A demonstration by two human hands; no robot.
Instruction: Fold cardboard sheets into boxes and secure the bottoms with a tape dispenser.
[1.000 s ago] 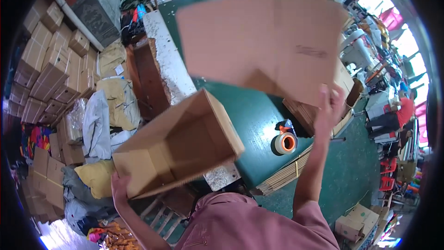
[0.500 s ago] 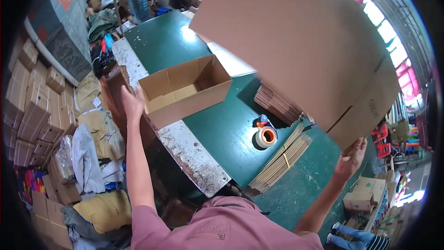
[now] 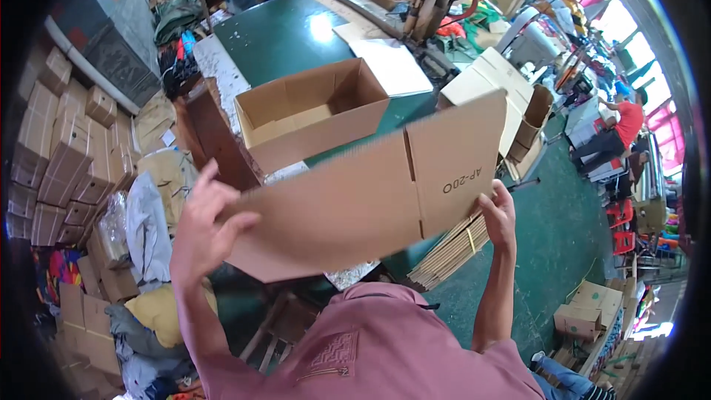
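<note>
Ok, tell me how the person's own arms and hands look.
The left fingers and right fingers are ungloved. The forearms are bare, with no watch or band visible, below the short sleeves of a dusty-pink shirt. Its front carries a patterned patch with a zip at its lower edge.

The left hand [image 3: 207, 228] is raised, fingers parted and thumb pointing rightward; the left forearm [image 3: 198, 318] leans left. The right hand [image 3: 499, 215] pinches; the right forearm [image 3: 495, 292] stands nearly upright.
</note>
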